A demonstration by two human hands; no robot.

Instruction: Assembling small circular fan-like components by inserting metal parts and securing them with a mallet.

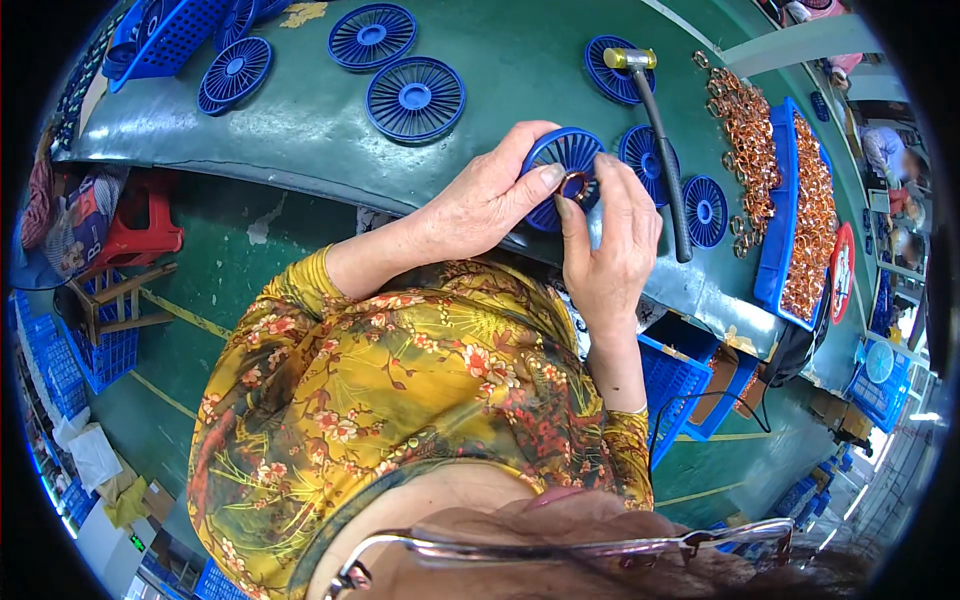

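Note:
In front of me, at the table's near edge, a round blue spoked plastic disc is held up at a tilt. My left hand grips its left side, thumb on the face and fingers behind. A small copper-coloured ring sits at the disc's hub. Closed around it, my right hand has its thumb and fingers at the ring; whether the ring is fully seated cannot be made out. Just right of my right hand lies a hammer with yellow faces and a dark handle, its head over another blue disc.
More blue discs lie left and right on the green table. A heap of copper rings is beside a blue tray filled with them. A blue basket stands far left. Below the table are blue crates and a red stool.

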